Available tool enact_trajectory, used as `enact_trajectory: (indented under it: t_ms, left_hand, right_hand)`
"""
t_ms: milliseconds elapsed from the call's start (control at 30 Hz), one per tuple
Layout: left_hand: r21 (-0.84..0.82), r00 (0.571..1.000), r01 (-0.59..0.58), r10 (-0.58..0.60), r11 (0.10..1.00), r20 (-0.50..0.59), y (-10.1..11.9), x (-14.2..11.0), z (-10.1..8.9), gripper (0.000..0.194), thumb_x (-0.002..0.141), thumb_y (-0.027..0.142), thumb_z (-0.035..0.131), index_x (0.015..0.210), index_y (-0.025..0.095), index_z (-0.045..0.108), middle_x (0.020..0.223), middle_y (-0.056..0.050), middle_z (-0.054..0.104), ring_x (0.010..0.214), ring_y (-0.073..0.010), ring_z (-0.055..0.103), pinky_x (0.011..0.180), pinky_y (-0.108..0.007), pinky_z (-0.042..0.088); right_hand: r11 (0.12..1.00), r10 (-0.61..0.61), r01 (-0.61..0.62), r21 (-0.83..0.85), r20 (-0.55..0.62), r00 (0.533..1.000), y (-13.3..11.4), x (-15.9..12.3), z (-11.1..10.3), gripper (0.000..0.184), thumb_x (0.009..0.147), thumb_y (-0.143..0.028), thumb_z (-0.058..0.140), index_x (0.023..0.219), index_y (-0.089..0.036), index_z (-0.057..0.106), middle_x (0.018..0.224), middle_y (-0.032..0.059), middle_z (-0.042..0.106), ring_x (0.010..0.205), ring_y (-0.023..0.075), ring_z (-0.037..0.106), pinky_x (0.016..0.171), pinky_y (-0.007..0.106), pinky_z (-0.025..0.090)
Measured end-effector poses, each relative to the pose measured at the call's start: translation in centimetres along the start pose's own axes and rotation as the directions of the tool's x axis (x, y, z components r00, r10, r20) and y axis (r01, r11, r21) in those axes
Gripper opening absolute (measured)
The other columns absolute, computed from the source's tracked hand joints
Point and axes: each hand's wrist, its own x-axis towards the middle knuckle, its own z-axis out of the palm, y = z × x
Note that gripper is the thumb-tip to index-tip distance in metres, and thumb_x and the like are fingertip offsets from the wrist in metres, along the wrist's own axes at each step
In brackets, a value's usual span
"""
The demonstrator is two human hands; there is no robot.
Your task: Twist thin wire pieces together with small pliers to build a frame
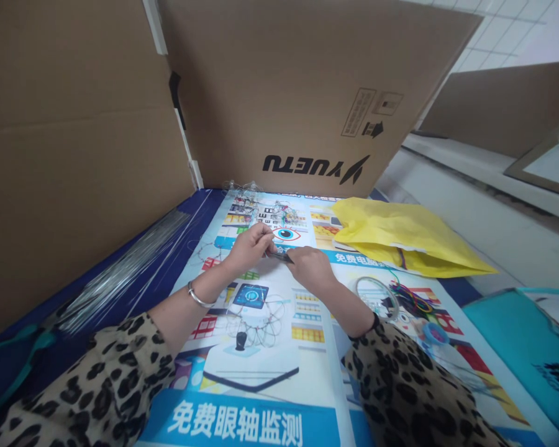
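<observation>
My left hand (253, 246), with a silver bangle on the wrist, is closed in a pinch over the middle of the printed sheet (251, 372). What its fingertips hold is too small to make out. Close beside it, my right hand (311, 268) is closed around a slim dark metal tool (280, 255), whose tip points toward the left fingers. The tool's kind is hidden by the grip. Below the hands lies a looped thin-wire shape (261, 320) with small beads. More tangled beaded wire pieces (284, 214) rest at the far side of the sheet.
Cardboard panels (307, 87) wall off the back and left. A bundle of straight wires (125, 267) lies at left by teal-handled pliers (23, 351). At right are a yellow bag (410, 239), a clear ring-shaped roll (377, 295), coloured cords (414, 298) and a teal pouch (526, 347).
</observation>
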Motion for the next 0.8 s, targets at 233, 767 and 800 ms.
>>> enact_trajectory:
  t_ms: [233,767,800]
  left_hand:
    - [0.04,1.0,-0.012,0.012,0.999,-0.011,0.03,-0.08,0.0,0.012,0.078,0.029,0.046,0.074,0.018,0.048,0.059,0.003,0.059,0.049,-0.0073,0.053,0.051,-0.018,0.041]
    - [-0.009,1.0,-0.01,0.01,1.0,0.009,-0.31,0.18,-0.13,0.01,0.077,0.028,0.045,0.074,0.018,0.047,0.058,0.002,0.06,0.047,-0.0074,0.053,0.049,-0.019,0.042]
    - [-0.006,1.0,-0.017,0.017,1.0,0.016,-0.28,0.19,-0.16,0.01,0.077,0.028,0.045,0.074,0.018,0.047,0.059,0.002,0.06,0.047,-0.0075,0.053,0.049,-0.019,0.042]
  right_hand:
    - [1.0,0.019,-0.019,0.002,-0.01,1.0,-0.01,-0.03,0.0,0.021,0.081,-0.031,0.042,0.086,-0.021,0.06,0.084,0.0054,0.064,0.078,0.0172,0.056,0.064,0.025,0.036]
    - [0.999,0.019,-0.021,0.028,0.071,0.997,-0.34,-0.08,-0.28,0.029,0.085,-0.038,0.035,0.09,-0.022,0.058,0.084,0.0052,0.065,0.076,0.0176,0.059,0.061,0.025,0.036]
    - [0.999,0.014,-0.016,0.03,0.077,0.997,-0.37,-0.08,-0.32,0.03,0.085,-0.039,0.034,0.09,-0.022,0.058,0.084,0.0054,0.066,0.076,0.0178,0.059,0.06,0.025,0.036]
